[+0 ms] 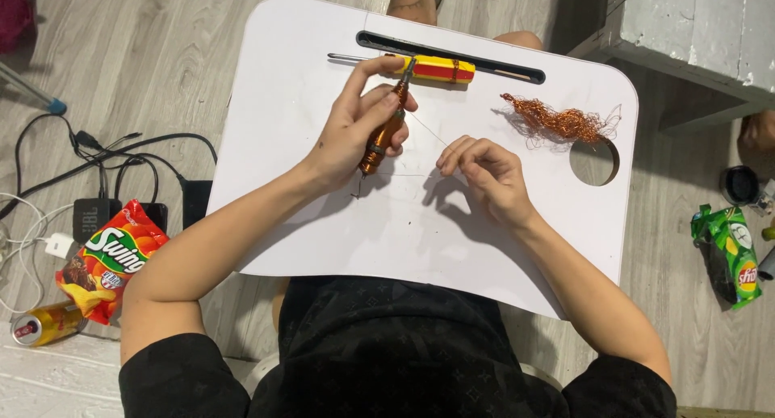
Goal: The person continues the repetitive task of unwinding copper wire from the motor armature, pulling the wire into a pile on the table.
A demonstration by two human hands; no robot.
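Fingers of left hand [355, 131] clamp an orange tool [384, 135]; right hand [484, 172] fingers pinch thin wire [426, 131].

Hands working thin wire over a white lap tray [307, 248]

Left hand [351, 131] grips an orange metal pen-shaped tool [383, 140]; right hand [484, 172] pinches thin copper wire [426, 132].

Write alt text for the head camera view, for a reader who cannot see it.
Seen from above, a person's left hand grips an orange pen-like tool over a white lap tray, while the right hand pinches a thin wire. A yellow-and-red screwdriver and tangled copper wire lie on the tray.
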